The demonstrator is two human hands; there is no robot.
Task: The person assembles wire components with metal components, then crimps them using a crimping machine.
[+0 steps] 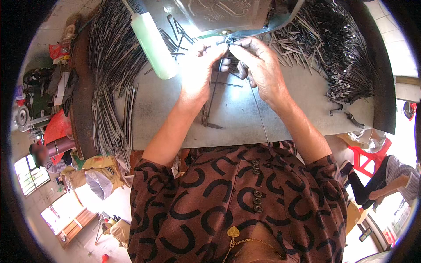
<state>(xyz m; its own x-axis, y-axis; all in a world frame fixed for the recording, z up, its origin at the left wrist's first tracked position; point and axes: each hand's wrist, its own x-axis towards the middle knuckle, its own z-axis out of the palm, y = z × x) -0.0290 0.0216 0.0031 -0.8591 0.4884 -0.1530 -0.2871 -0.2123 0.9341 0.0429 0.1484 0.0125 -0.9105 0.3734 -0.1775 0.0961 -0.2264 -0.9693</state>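
Both my hands meet at the front of a metal machine [215,13], at the top middle of the view. My left hand [199,65] is closed, thumb and fingers pinched on a thin dark metal rod [213,94] that slants down toward the table. Close beside it, my right hand [265,65] is pinched as well, with a long thin rod [259,109] running from its lower fingers toward the table's near edge. The rods' upper ends lie among my fingertips under bright light, so I cannot make out their shape.
Long dark rods [116,48] are heaped at the left of the metal table [166,122]. Flattened strips [298,46] and a dark bundled pile [346,48] lie right. A pale green cylinder [153,46] hangs by my left hand. A person [394,179] sits beyond a red stool [366,155].
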